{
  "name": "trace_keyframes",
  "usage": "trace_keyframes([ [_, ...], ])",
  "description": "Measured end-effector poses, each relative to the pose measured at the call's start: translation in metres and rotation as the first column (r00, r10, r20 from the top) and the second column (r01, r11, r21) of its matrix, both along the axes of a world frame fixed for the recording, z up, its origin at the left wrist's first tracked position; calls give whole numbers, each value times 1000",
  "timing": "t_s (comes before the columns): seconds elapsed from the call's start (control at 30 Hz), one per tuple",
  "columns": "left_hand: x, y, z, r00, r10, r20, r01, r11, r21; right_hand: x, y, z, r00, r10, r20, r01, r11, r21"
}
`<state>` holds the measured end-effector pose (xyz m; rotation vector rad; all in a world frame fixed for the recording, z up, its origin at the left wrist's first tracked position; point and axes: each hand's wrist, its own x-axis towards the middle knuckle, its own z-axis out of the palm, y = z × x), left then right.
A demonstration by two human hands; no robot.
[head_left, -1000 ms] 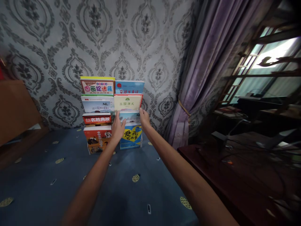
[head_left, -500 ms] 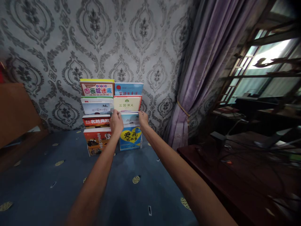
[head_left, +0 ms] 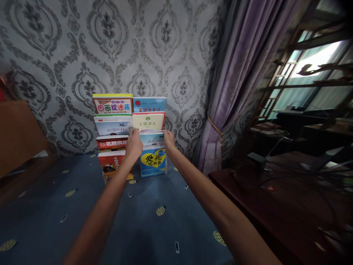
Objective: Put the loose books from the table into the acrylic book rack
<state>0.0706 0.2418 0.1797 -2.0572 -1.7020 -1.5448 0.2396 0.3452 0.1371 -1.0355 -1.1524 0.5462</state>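
Note:
Two side-by-side columns of books stand in stepped tiers against the wall. In the right column, a pale blue book (head_left: 151,139) sits between my hands, below a cream book with a red border (head_left: 148,121) and above a blue book with a yellow heart (head_left: 153,162). My left hand (head_left: 134,145) is closed at the pale blue book's left edge, fingertips partly hidden. At its right edge, my right hand (head_left: 169,140) is closed with curled fingers. Left of my left hand are a red book (head_left: 111,143) and an orange-red book (head_left: 109,162), partly covered by my forearm.
A blue patterned cloth (head_left: 149,228) covers the surface under the books. Behind rises grey patterned wallpaper (head_left: 110,44). A tied purple curtain (head_left: 213,140) hangs at right, beside a dark red table (head_left: 234,191) with tangled cables. A brown box (head_left: 19,136) stands at left.
My left hand has shifted slightly left and down, while my right hand stays at the right edge. The view has moved a little; the books look the same in their tiers.

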Motion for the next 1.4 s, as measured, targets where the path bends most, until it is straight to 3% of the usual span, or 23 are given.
trace_keyframes([
  [0.33, -26, 3, 19, 989, -57, -135, 61, 998, 26, 16, -2, 10, 997, 28, 69, -34, 995, 92],
  [0.73, -15, 3, 8, 985, -71, -157, 69, 997, -17, 14, 8, 11, 986, 137, 99, -151, 976, 155],
  [1.07, -13, -7, 4, 987, -111, -117, 113, 994, 11, 17, 5, 15, 994, 76, 74, -87, 982, 167],
  [1.27, -31, -44, -10, 986, -139, -96, 146, 987, 73, 40, -45, -4, 999, 1, 44, -6, 994, 110],
  [1.4, -45, -85, -52, 988, -149, -45, 151, 988, 40, 46, -108, -46, 976, -44, 213, 22, 994, 108],
])
